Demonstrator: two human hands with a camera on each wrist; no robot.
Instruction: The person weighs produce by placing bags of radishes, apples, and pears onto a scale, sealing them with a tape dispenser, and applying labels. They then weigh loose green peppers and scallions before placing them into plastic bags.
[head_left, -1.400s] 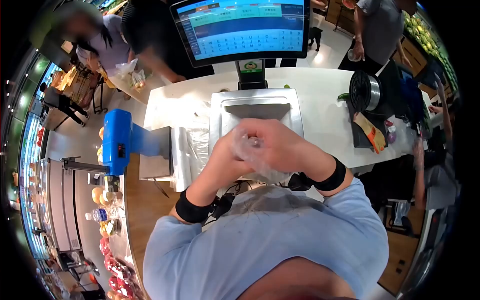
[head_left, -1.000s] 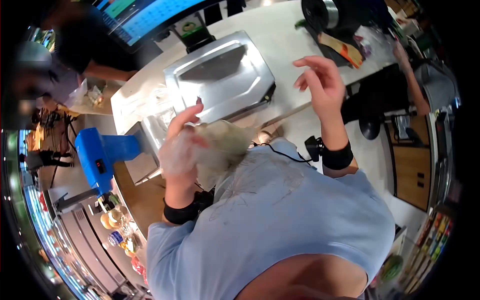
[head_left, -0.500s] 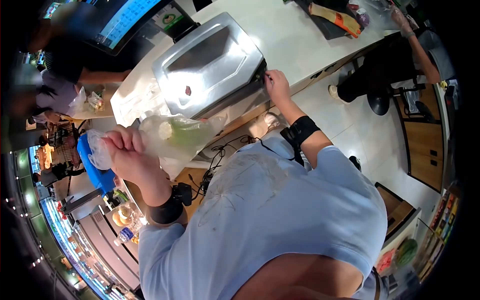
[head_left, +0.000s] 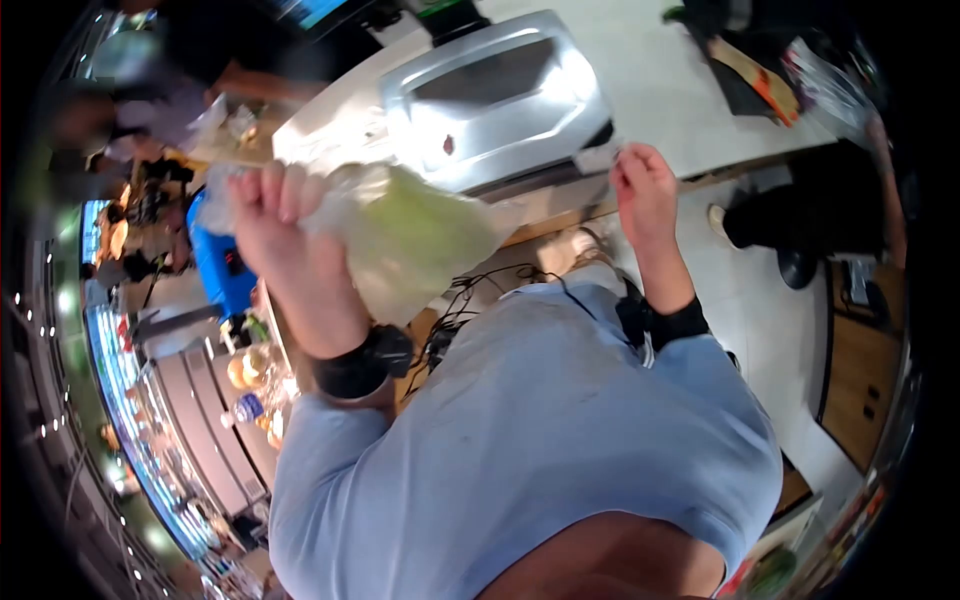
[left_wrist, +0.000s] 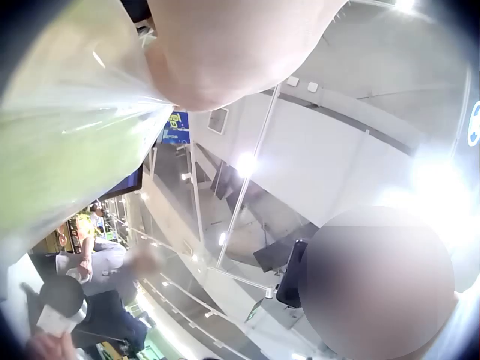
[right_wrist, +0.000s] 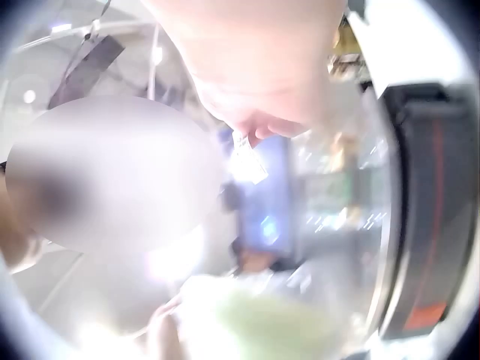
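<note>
My left hand [head_left: 295, 245] grips the gathered neck of a clear plastic bag [head_left: 350, 265], held up at the left in the head view. A pale green vegetable [head_left: 420, 225] shows blurred through the film; it also fills the left side of the left wrist view. Just off the front right corner of a silver weighing scale [head_left: 490, 150], my right hand [head_left: 645, 200] pinches a small white label [head_left: 597, 157] by its edge. That label [right_wrist: 247, 161] hangs from the fingertips in the right wrist view. A small dark red spot shows on the scale's pan.
The scale stands on a white counter [head_left: 650, 120], its screen partly cut off at the top. A glove [head_left: 755, 80] lies on a dark tray at the right. Loose black cables [head_left: 470, 300] hang in front of my body. A blue device [head_left: 220, 255] stands left, with people beyond.
Both hands were together at the bag, then parted. The right hand went to the scale's front right corner and has come away with the label. The left hand has raised the bag.
</note>
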